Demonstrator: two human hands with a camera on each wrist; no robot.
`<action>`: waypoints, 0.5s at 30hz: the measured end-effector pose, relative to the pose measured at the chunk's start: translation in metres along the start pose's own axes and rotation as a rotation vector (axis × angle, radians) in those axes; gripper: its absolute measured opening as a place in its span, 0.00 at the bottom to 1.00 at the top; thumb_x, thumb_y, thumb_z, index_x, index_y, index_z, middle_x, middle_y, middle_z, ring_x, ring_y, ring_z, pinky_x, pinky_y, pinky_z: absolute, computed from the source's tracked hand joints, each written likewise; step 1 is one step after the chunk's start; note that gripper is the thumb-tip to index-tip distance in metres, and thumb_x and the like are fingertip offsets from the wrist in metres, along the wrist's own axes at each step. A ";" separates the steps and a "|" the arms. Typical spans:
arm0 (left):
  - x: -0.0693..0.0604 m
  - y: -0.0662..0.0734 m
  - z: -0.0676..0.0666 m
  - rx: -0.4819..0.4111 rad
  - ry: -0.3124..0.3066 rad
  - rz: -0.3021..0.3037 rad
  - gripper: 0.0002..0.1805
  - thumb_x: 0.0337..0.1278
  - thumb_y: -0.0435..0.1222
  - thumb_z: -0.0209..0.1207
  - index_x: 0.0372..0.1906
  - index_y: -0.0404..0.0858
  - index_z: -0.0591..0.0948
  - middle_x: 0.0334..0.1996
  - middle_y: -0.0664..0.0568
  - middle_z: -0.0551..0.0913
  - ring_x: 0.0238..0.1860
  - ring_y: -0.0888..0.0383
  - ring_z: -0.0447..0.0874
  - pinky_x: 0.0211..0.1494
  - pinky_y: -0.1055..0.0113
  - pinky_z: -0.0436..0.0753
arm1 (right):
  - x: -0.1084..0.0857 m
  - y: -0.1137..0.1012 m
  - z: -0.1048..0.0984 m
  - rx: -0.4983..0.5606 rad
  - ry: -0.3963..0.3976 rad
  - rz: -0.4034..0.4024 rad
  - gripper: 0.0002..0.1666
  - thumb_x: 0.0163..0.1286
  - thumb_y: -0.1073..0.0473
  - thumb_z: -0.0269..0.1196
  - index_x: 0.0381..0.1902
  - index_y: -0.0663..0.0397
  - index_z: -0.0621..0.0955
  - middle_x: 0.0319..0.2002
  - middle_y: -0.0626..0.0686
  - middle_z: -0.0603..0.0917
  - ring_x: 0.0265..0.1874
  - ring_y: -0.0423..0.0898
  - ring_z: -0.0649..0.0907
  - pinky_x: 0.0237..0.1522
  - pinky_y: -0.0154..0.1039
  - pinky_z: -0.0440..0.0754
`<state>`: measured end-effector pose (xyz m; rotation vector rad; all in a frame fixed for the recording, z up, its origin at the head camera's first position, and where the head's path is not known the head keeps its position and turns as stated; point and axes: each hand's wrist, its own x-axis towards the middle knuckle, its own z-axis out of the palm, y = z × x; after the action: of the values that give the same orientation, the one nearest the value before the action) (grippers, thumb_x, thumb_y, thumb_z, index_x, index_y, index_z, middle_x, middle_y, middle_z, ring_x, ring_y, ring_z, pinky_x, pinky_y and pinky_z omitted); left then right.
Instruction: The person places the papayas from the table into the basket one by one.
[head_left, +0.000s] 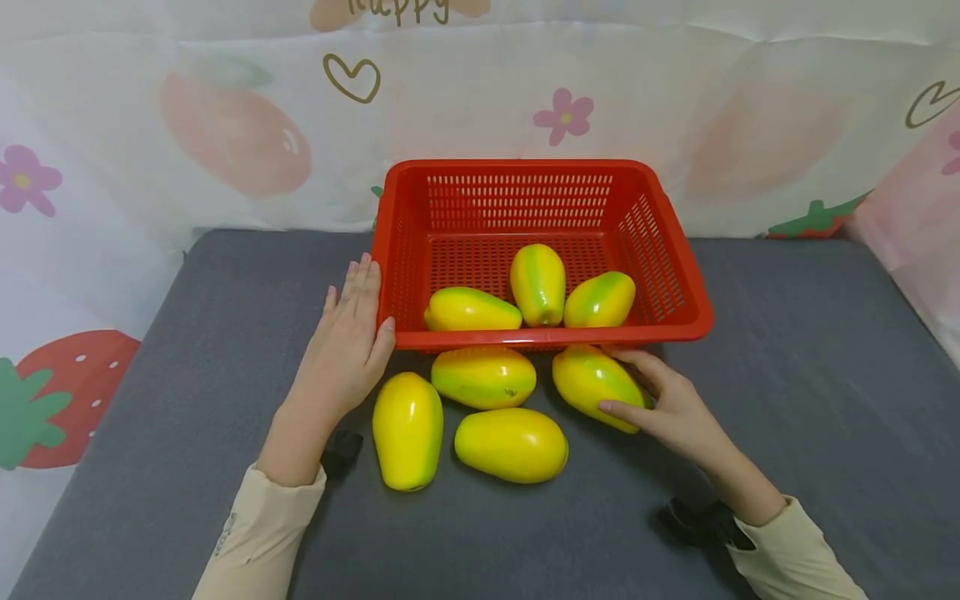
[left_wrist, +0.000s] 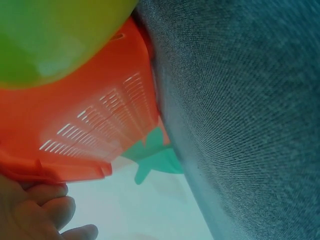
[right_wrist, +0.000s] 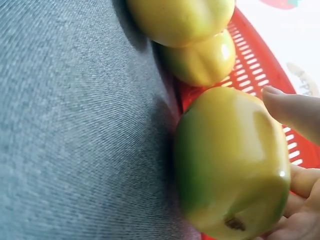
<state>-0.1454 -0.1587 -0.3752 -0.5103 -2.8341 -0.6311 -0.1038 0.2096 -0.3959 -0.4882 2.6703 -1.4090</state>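
A red plastic basket [head_left: 546, 337] stands at the back of the table, with three yellow-green papayas inside, one of them upright [head_left: 537, 283]. My left hand [head_left: 345, 337] rests against the basket's left side, its fingers straight along the rim. My right hand [head_left: 667, 400] holds a papaya [head_left: 592, 383] in front of the basket's right part, thumb on the near side and fingers on the far side. In the right wrist view this papaya [right_wrist: 232, 160] shows a brown stem scar, and the thumb [right_wrist: 290, 107] lies over its upper edge.
Three more papayas lie on the grey tabletop [head_left: 570, 542] before the basket: one at the left [head_left: 408, 432], one along its front wall [head_left: 483, 378], one nearer [head_left: 512, 445]. A printed white cloth [head_left: 465, 100] hangs behind the table.
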 end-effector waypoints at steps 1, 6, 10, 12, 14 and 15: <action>0.000 0.000 0.000 -0.001 0.001 0.000 0.35 0.68 0.40 0.41 0.73 0.28 0.46 0.73 0.39 0.44 0.74 0.46 0.40 0.71 0.44 0.44 | 0.000 0.000 0.001 -0.011 -0.002 0.007 0.36 0.58 0.60 0.69 0.64 0.56 0.70 0.60 0.55 0.74 0.55 0.48 0.73 0.54 0.27 0.69; 0.000 -0.001 0.001 0.002 0.009 0.004 0.35 0.68 0.40 0.41 0.73 0.28 0.46 0.73 0.39 0.45 0.74 0.46 0.40 0.71 0.44 0.45 | 0.001 0.002 0.002 -0.056 -0.003 0.035 0.40 0.57 0.57 0.70 0.66 0.52 0.68 0.60 0.54 0.73 0.51 0.47 0.72 0.52 0.45 0.68; 0.000 -0.001 0.001 0.007 0.009 0.005 0.35 0.68 0.40 0.40 0.73 0.28 0.46 0.74 0.40 0.44 0.74 0.47 0.40 0.71 0.44 0.45 | 0.001 0.004 0.003 -0.061 -0.008 0.039 0.42 0.56 0.56 0.70 0.67 0.51 0.67 0.61 0.54 0.72 0.52 0.49 0.71 0.53 0.51 0.66; 0.000 -0.001 0.001 0.007 0.007 0.006 0.35 0.68 0.40 0.40 0.73 0.28 0.46 0.74 0.39 0.44 0.74 0.47 0.40 0.71 0.44 0.45 | 0.001 0.003 0.002 -0.067 -0.016 0.041 0.43 0.56 0.56 0.70 0.68 0.52 0.66 0.62 0.55 0.71 0.53 0.50 0.71 0.53 0.52 0.66; -0.001 -0.001 0.001 0.004 0.003 0.006 0.35 0.69 0.40 0.40 0.73 0.28 0.45 0.74 0.39 0.44 0.74 0.47 0.39 0.71 0.44 0.45 | 0.001 0.003 0.003 -0.075 -0.023 0.043 0.43 0.56 0.55 0.70 0.68 0.52 0.65 0.63 0.56 0.70 0.54 0.51 0.71 0.54 0.53 0.66; -0.001 -0.001 0.001 0.004 0.003 0.006 0.35 0.69 0.40 0.40 0.73 0.28 0.45 0.74 0.39 0.44 0.74 0.47 0.39 0.71 0.44 0.44 | 0.001 0.003 0.003 -0.077 -0.025 0.044 0.44 0.56 0.55 0.71 0.68 0.53 0.65 0.63 0.56 0.70 0.54 0.52 0.71 0.54 0.53 0.66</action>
<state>-0.1455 -0.1595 -0.3769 -0.5163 -2.8294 -0.6250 -0.1048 0.2087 -0.3993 -0.4478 2.7058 -1.2843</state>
